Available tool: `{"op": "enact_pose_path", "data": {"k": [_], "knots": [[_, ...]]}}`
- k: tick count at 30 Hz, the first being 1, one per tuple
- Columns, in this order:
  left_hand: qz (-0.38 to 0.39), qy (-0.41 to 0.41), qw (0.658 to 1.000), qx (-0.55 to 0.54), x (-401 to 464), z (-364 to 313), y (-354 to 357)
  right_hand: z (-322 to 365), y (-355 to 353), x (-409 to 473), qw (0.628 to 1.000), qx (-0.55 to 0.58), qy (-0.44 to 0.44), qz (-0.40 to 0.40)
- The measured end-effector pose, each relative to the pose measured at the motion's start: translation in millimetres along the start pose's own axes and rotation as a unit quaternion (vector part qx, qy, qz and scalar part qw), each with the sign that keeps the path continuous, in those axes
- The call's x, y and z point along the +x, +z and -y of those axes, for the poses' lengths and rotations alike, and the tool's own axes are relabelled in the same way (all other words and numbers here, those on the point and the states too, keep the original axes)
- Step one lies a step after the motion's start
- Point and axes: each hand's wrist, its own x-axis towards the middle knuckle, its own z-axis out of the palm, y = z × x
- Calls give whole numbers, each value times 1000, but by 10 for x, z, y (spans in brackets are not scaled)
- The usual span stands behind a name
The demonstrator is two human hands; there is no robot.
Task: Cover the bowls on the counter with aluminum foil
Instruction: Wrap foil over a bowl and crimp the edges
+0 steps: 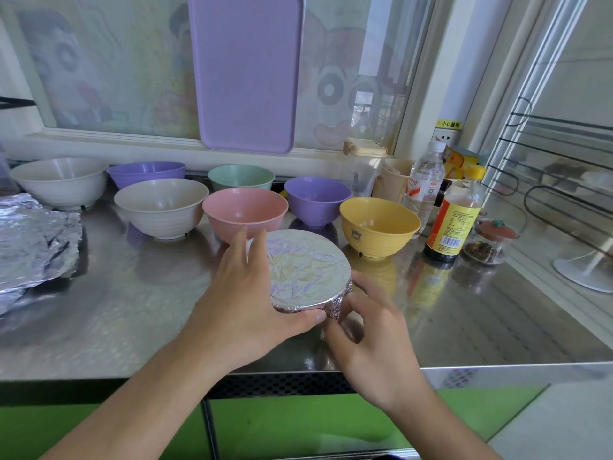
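We see left hand [247, 293] fingers [257, 249] spread wide, curved round the far-left rim of the foil-covered bowl [308, 270], thumb pressed on the near rim. Right hand [368, 330] fingers [371, 290] loosely curled, pinching the foil fold at the bowl's near-right side; blurred, so exact contact hard to tell. Bowl sits upright, mouth up, round, no long axis, foil skin crinkled flat across the top, near the front edge of the steel desk [132, 310], about mid-width.

Behind it, open bowls mouth up: pink bowl [244, 212] just beside, yellow bowl [378, 229] to the right, purple bowl [317, 199], cream bowl [161, 205], green bowl [241, 176], second purple bowl [146, 172], large cream bowl [59, 180] toward the back-left.

Crumpled loose foil sheet [33, 240] at the desk's left edge. Right back corner: water bottle [424, 180], sauce bottle [454, 215], small lidded jar [487, 240]. Lilac tray [247, 73] leans against the window behind. Green cabinet fronts [292, 423] under the desk.
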Motion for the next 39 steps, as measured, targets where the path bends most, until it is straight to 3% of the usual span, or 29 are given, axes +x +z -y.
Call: {"op": "enact_pose_path", "data": {"k": [5, 11, 28, 33, 39], "knots": [[5, -1, 1000, 0, 0, 11, 6, 5, 21, -61, 996, -69, 27, -54], [5, -8, 1000, 1, -16, 4, 0, 19, 73, -65, 993, -95, 27, -59], [0, -3, 1000, 3, -22, 17, 12, 81, 26, -54, 996, -53, 69, -8], [-6, 0, 1000, 10, -32, 10, 24, 156, -45, -45, 997, 15, 72, -4], [-7, 8, 1000, 17, -28, 18, 24, 116, 52, -46, 998, -24, 52, -20]]}}
